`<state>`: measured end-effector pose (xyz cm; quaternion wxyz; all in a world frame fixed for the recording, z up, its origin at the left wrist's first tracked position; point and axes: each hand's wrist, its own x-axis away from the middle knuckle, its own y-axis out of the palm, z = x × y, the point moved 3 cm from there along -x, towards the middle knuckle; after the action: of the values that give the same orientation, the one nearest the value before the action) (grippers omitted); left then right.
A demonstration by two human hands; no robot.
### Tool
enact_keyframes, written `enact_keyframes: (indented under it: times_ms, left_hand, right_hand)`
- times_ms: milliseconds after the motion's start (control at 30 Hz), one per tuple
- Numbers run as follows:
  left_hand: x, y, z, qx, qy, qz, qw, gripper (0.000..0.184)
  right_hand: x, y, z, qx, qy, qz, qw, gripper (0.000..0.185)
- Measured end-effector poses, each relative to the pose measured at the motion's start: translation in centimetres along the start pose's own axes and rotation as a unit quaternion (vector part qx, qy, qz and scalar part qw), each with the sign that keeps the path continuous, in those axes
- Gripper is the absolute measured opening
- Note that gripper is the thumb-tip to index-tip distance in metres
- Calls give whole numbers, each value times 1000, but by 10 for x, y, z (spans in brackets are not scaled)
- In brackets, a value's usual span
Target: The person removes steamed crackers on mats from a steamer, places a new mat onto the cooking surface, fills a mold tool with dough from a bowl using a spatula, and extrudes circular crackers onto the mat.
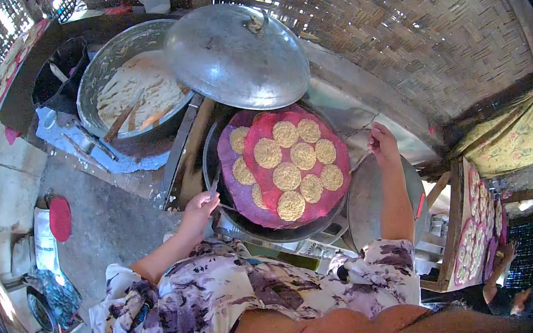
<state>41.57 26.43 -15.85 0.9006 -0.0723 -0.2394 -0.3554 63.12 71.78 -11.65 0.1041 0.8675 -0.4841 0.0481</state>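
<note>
My left hand (203, 205) is closed at the left rim of a large dark pan (213, 160), with a thin pale object at its fingers. My right hand (381, 139) is raised to the right of the pan with its fingers curled together; what they hold, if anything, is too small to name. Over the pan lie a red-pink round sheet (342, 187) and a purple sheet (228, 171) partly beneath it. Several flat yellowish rounds (286, 176) rest on them. A domed metal lid (236, 57) leans behind the pan.
At the upper left stands a wide basin (87, 88) of pale batter with a wooden stick (120, 121). A round flat lid (377, 203) is beside my right forearm. At the far right, a rack (457, 229) bears more sheets of rounds, near another person's hand (521, 300).
</note>
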Motion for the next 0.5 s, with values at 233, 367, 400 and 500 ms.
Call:
enact_keyframes:
  times_ms: [233,367,400,500]
  left_hand:
    - [-15,16,6,46,114,37,992,22]
    - [-24,6,15,40,149,44,987,23]
    - [-20,5,20,51,149,37,987,23]
    - [-9,4,39,57,146,36,987,22]
  right_hand:
    - [27,0,-27,-85,-27,27,996,23]
    - [46,-5,-43,-117,-65,38,990,20]
    - [53,-8,-48,-123,-76,56,988,19]
    - [83,-14,-75,-143,-103,-11,984,17]
